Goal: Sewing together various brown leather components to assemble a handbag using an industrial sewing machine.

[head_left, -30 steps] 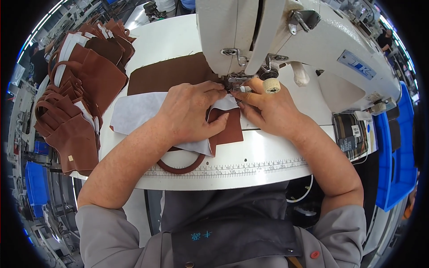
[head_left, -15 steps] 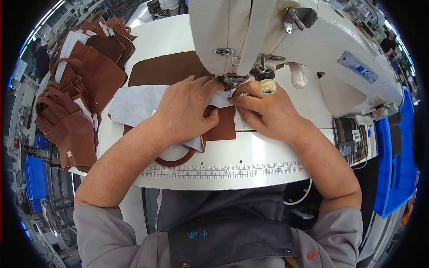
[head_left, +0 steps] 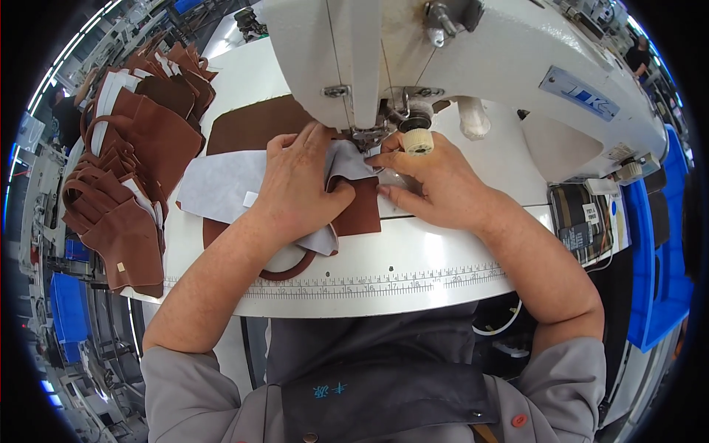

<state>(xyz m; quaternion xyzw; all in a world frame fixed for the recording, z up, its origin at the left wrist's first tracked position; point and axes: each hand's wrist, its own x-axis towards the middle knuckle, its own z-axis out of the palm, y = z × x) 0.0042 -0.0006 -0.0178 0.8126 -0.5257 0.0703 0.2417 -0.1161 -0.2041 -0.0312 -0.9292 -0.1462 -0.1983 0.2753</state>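
A leather bag piece (head_left: 360, 209), brown with a pale grey lining (head_left: 214, 181), lies under the head of a white sewing machine (head_left: 310, 59). My left hand (head_left: 299, 181) rests flat on the lining, fingers stretched toward the presser foot (head_left: 367, 137), thumb apart on the brown leather. Close to the foot the lining is raised in a fold. My right hand (head_left: 447, 177) has bent fingers closed on the lining's edge beside the foot; its thumb sits lower, at the leather's side. A tension knob (head_left: 418, 142) partly covers these fingers. One curved brown handle (head_left: 292, 272) shows below my left wrist.
Brown leather bag pieces with handles (head_left: 136, 148) are heaped on the left of the white table (head_left: 354, 299). A ruler strip (head_left: 391, 283) runs along its front edge. On the right are a plaid-patterned item (head_left: 580, 221) and a blue bin (head_left: 636, 295).
My left hand has drawn its fingers back from the foot, and the lining beside it has risen into a fold. My right thumb has moved apart from the fingers. The whole view has shifted slightly.
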